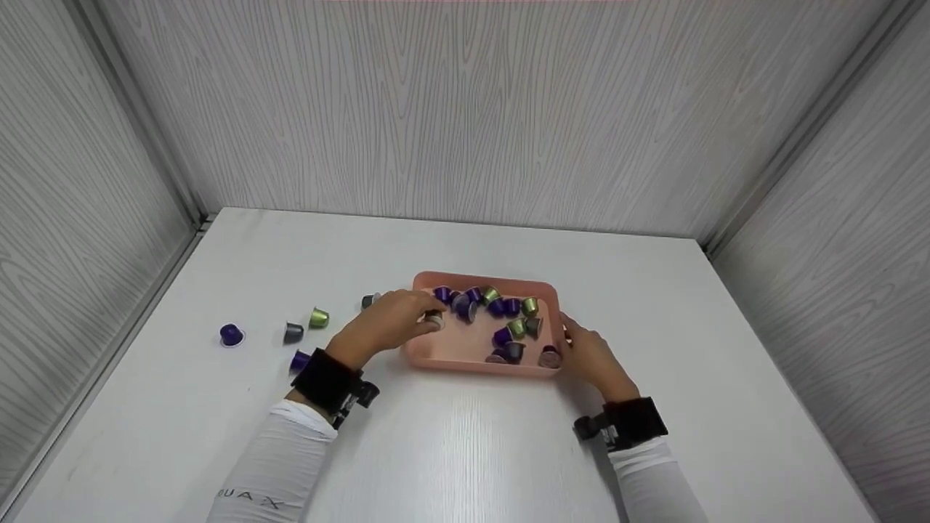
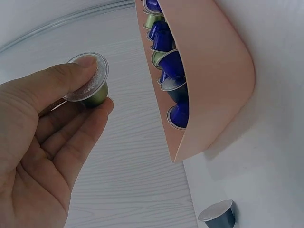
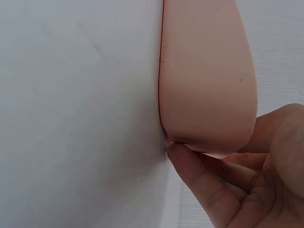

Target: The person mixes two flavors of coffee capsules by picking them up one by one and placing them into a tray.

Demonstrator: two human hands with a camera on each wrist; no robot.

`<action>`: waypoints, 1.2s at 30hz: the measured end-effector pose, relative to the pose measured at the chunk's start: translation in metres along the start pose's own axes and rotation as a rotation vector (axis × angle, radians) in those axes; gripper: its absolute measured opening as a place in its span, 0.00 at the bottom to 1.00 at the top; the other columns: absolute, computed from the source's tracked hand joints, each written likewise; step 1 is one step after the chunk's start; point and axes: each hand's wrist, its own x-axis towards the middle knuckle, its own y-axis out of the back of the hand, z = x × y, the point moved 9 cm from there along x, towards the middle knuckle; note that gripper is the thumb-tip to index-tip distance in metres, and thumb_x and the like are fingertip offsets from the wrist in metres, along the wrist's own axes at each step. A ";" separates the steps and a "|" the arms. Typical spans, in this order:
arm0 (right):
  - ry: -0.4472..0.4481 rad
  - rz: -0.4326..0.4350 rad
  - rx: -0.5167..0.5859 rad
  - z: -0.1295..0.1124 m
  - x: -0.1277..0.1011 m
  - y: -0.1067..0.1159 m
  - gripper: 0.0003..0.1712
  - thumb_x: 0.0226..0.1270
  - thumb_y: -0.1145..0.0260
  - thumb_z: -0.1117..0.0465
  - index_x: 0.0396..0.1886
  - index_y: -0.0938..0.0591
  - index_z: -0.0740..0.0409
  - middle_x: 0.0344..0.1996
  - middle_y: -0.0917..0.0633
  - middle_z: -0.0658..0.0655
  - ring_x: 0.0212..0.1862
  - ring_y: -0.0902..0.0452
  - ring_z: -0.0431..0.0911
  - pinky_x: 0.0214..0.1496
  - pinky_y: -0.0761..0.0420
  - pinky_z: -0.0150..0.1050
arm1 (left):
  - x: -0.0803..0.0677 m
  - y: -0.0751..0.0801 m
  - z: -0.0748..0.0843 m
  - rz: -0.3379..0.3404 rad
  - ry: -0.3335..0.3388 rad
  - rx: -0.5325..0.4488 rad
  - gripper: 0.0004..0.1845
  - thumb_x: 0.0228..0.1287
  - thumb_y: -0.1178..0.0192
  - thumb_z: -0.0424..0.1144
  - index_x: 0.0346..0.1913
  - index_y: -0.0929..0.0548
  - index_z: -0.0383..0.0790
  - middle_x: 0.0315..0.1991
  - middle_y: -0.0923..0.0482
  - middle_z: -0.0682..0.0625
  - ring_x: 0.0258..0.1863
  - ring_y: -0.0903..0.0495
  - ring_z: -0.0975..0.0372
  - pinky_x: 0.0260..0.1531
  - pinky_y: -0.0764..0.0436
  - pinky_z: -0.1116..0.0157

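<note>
A pink tray (image 1: 465, 357) sits mid-table and holds several purple, green and grey coffee capsules (image 1: 501, 335). My left hand (image 1: 420, 320) hovers at the tray's left edge and pinches a green capsule (image 2: 91, 86) by its foil lid between thumb and fingers. The same green capsule (image 1: 434, 320) shows just inside the left rim in the head view. My right hand (image 1: 581, 347) grips the right wall of the tray (image 3: 209, 80), with its fingers (image 3: 199, 175) curled under the outer edge.
Loose capsules lie on the white table left of the tray: a purple one (image 1: 231, 334), a grey one (image 1: 293, 333), a green one (image 1: 319, 317), another purple one (image 1: 299, 360) and a grey one (image 1: 370, 300). Grey panel walls enclose the table.
</note>
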 end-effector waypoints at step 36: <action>0.020 0.009 -0.012 -0.002 0.001 0.001 0.30 0.75 0.46 0.62 0.74 0.37 0.64 0.51 0.17 0.66 0.44 0.19 0.53 0.44 0.21 0.50 | 0.088 -0.042 -0.010 -0.087 0.157 -0.136 0.10 0.68 0.41 0.37 0.47 0.15 0.36 0.37 0.18 0.48 0.33 0.23 0.60 0.38 0.23 0.62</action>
